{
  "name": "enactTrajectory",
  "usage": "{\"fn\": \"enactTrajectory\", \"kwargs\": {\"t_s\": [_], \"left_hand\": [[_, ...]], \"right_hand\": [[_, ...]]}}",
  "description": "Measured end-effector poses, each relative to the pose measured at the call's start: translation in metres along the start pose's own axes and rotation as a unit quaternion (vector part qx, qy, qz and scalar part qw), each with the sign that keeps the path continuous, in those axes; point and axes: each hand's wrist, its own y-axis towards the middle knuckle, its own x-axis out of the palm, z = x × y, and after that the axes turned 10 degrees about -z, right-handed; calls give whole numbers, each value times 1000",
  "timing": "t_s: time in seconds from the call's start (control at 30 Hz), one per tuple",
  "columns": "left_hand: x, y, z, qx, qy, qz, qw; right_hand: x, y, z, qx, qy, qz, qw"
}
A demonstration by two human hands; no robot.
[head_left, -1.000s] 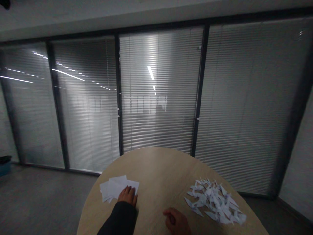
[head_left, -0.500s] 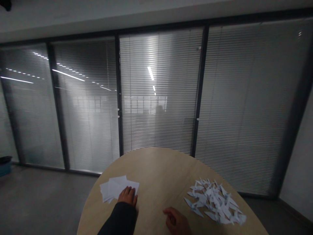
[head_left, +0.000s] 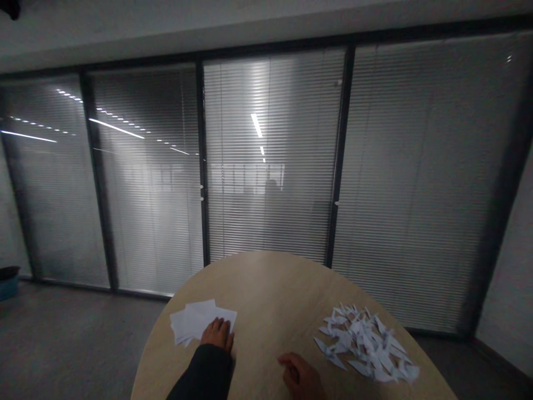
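My left hand (head_left: 217, 334) lies flat, fingers stretched out, on the near edge of a loose stack of white paper sheets (head_left: 195, 321) at the left of a round wooden table (head_left: 270, 294). My right hand (head_left: 300, 376) rests on the table near the bottom edge of the view, its fingers curled loosely inward; nothing can be made out in it. A heap of several folded white paper pieces (head_left: 366, 343) lies to the right of that hand, apart from it.
Beyond the table stands a wall of glass panels with closed blinds (head_left: 270, 161) in dark frames. Grey floor (head_left: 70, 339) spreads to the left, with a dark bin (head_left: 8, 278) at the far left edge.
My right hand has loosened slightly from a tighter curl. My left hand and the papers have not moved.
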Motion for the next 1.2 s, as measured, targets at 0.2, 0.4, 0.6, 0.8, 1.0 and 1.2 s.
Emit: {"fn": "enactTrajectory", "kwargs": {"t_s": [0.2, 0.4, 0.6, 0.8, 1.0, 1.2], "left_hand": [[-4, 0, 2, -9, -9, -13, 1000], [-5, -1, 1, -6, -13, -22, 1000], [-3, -1, 0, -5, -4, -18, 1000], [-3, 1, -1, -6, -5, -30, 1000], [0, 1, -2, -3, -3, -20, 1000], [4, 1, -2, 0, 4, 4, 1000]], "right_hand": [[2, 2, 2, 10, -4, 3, 1000], [8, 3, 10, -5, -17, 13, 1000], [3, 0, 4, 3, -4, -6, 1000], [2, 0, 3, -9, 4, -4, 1000], [-1, 0, 2, -31, 19, 19, 999], [3, 1, 9, -48, 18, 24, 998]]}}
